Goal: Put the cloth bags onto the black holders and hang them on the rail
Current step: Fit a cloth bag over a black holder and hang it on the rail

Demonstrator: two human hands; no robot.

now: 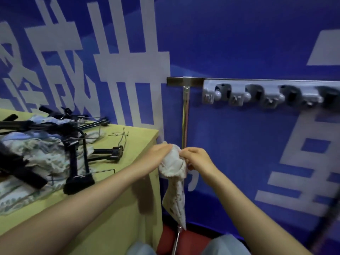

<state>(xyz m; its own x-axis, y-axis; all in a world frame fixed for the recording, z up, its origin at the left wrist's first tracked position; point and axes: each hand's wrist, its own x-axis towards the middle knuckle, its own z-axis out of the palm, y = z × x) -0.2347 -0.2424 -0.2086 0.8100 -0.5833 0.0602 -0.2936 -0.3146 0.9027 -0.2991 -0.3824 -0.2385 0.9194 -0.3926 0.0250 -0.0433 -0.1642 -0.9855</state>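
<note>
Both my hands grip a white cloth bag (173, 168) with a small pattern, bunched at the top and hanging in a point below. My left hand (158, 153) holds its upper left side; my right hand (195, 157) pinches its upper right. A thin metal rod (176, 242) sticks out below the bag's tip; whatever is inside the bag is hidden. On the wall above runs a dark rail (176, 80) with a metal hook (186, 100) hanging from it. Several black holders (77, 155) and more cloth bags (36, 155) lie piled on the yellow table (117, 199) at left.
A grey wall rack (257, 94) with clips and knobs is mounted right of the hook. A blue wall banner with white characters fills the background. Loose wire hooks (123, 137) lie on the table. Red floor (191, 242) shows below, with my knees at the bottom.
</note>
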